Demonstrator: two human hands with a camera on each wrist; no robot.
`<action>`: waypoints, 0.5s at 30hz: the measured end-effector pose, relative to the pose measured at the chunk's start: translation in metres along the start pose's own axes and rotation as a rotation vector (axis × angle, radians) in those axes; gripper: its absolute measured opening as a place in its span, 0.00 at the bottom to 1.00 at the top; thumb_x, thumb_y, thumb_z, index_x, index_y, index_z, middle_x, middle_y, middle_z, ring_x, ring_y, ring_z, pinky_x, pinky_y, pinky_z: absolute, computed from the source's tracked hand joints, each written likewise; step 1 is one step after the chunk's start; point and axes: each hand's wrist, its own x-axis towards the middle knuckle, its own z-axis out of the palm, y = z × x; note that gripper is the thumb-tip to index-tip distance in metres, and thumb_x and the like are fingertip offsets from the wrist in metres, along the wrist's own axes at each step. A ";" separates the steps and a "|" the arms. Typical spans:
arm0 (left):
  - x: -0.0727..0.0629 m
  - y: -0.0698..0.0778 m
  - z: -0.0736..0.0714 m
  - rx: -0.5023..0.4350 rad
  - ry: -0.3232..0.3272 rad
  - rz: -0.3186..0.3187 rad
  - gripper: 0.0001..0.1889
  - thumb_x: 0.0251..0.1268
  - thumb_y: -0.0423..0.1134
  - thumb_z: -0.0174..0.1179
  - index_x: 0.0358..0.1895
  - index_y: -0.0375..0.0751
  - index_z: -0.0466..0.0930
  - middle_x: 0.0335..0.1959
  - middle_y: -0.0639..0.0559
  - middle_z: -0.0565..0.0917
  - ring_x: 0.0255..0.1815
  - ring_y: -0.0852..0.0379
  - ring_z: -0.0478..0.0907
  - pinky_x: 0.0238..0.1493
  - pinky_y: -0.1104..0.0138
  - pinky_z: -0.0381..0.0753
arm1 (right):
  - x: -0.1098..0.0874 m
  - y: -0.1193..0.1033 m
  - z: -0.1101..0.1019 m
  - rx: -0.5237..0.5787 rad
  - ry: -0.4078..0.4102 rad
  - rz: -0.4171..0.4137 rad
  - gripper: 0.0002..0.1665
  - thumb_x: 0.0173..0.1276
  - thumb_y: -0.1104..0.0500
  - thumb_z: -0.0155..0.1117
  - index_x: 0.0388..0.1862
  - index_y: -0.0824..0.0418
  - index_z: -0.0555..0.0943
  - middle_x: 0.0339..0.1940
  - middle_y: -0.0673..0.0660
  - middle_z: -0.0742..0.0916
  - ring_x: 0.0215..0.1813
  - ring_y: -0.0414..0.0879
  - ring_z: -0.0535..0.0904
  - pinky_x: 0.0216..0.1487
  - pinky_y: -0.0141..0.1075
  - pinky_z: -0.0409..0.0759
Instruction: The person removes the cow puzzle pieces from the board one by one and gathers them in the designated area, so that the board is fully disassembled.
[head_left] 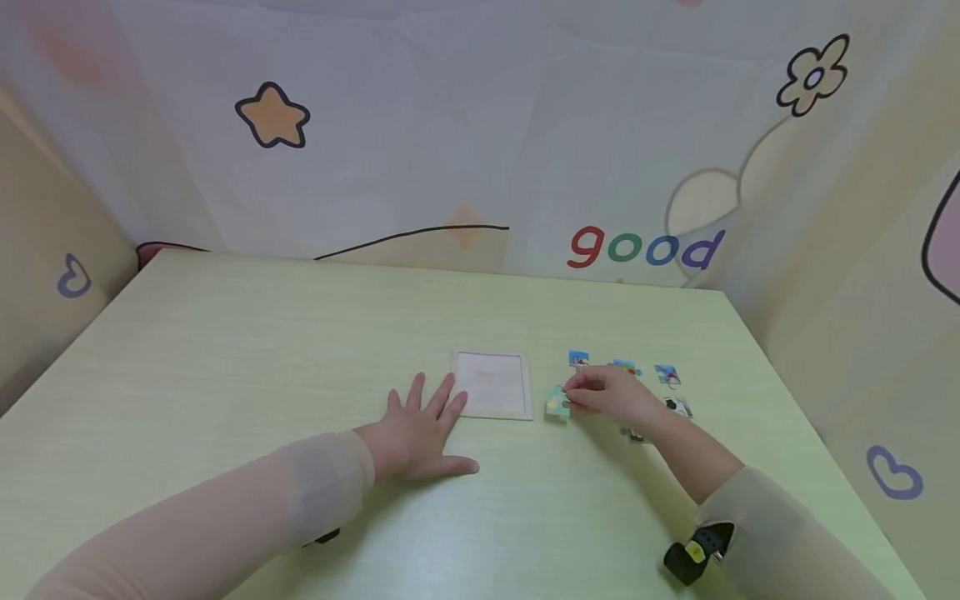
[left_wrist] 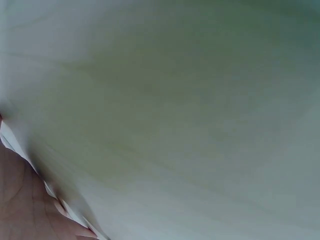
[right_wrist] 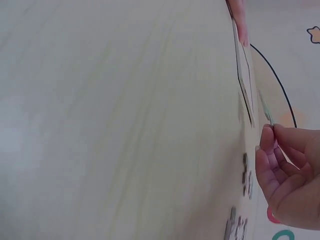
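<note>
A white square puzzle frame (head_left: 493, 416) lies near the middle of the table. My left hand (head_left: 420, 433) is spread palm down at its left side, with fingertips right at the frame's edge. Between thumb and fingertips my right hand (head_left: 611, 396) pinches a light green jigsaw piece (head_left: 557, 405), just right of the frame. In the right wrist view this piece (right_wrist: 266, 107) appears nearly edge-on above the tabletop. In the left wrist view, only part of the left palm (left_wrist: 25, 200) shows at the lower left corner, beside blurred fabric.
More jigsaw pieces lie around the right hand: a blue one (head_left: 578, 358), another blue one (head_left: 667, 374), a black-and-white one (head_left: 678, 407) and others partly hidden by that hand. A printed cloth (head_left: 420, 150) hangs behind the table (head_left: 225, 350).
</note>
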 end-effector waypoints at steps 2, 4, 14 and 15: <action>-0.001 0.000 -0.001 0.001 0.002 0.001 0.50 0.56 0.77 0.35 0.75 0.48 0.42 0.76 0.46 0.39 0.71 0.31 0.40 0.60 0.38 0.55 | -0.004 0.003 -0.004 0.002 0.005 0.003 0.10 0.68 0.63 0.57 0.43 0.70 0.79 0.38 0.57 0.83 0.39 0.45 0.79 0.44 0.37 0.79; -0.001 0.000 -0.002 -0.003 -0.001 0.001 0.50 0.56 0.77 0.35 0.75 0.48 0.42 0.76 0.46 0.39 0.71 0.31 0.40 0.60 0.38 0.55 | -0.008 0.006 -0.007 0.007 0.006 0.008 0.10 0.68 0.64 0.57 0.43 0.71 0.79 0.38 0.57 0.84 0.39 0.45 0.79 0.44 0.37 0.79; -0.001 0.000 -0.002 -0.015 -0.005 -0.004 0.50 0.56 0.76 0.37 0.75 0.48 0.42 0.76 0.46 0.39 0.71 0.32 0.40 0.60 0.38 0.54 | -0.016 0.021 -0.016 -0.151 0.037 0.022 0.09 0.66 0.62 0.60 0.40 0.67 0.82 0.34 0.53 0.84 0.33 0.44 0.76 0.35 0.35 0.77; -0.001 0.000 -0.002 -0.017 -0.002 -0.002 0.50 0.56 0.76 0.36 0.75 0.48 0.42 0.76 0.46 0.39 0.71 0.32 0.40 0.60 0.38 0.54 | -0.017 0.022 -0.016 -0.160 0.033 0.021 0.08 0.66 0.62 0.60 0.39 0.67 0.82 0.33 0.53 0.84 0.33 0.44 0.76 0.35 0.35 0.77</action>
